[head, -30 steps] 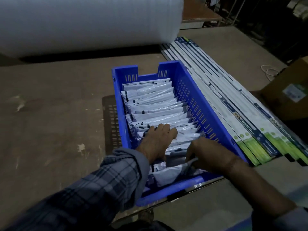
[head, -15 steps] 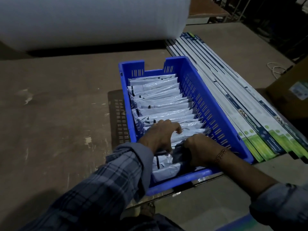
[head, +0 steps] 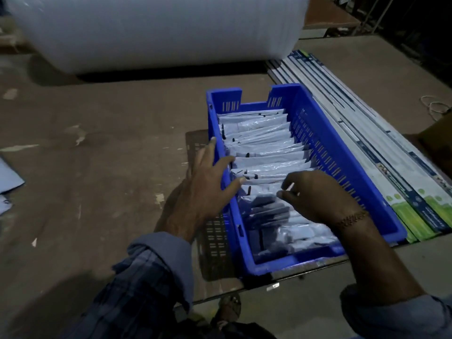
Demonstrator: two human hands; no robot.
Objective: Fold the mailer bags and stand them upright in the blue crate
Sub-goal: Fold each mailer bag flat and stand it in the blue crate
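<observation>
Blue plastic, slotted along its walls, forms the crate point(head: 325, 145) that sits at the near edge of the brown table point(head: 97, 167). Folded mailer bags point(head: 266, 152), glossy pale plastic with dark strips, stand on edge in a row filling the crate from its far end; nearer the person the bags lie looser and partly flat. The left hand point(head: 208, 184) rests over the crate's left rim, fingers spread apart, thumb inside touching the bags, clamped on nothing. The right hand point(head: 318, 194) hovers over the row inside the crate, fingers curled with thumb and forefinger pinched close; whether this grip holds a bag, I cannot tell. Just right of the crate lie long flat printed cartons point(head: 381, 152), touching or nearly touching its wall. Beyond the crate's far end, a big white roll of foam wrap point(head: 156, 33) spans the table. Left of the crate the table is bare, scuffed board with open room.
</observation>
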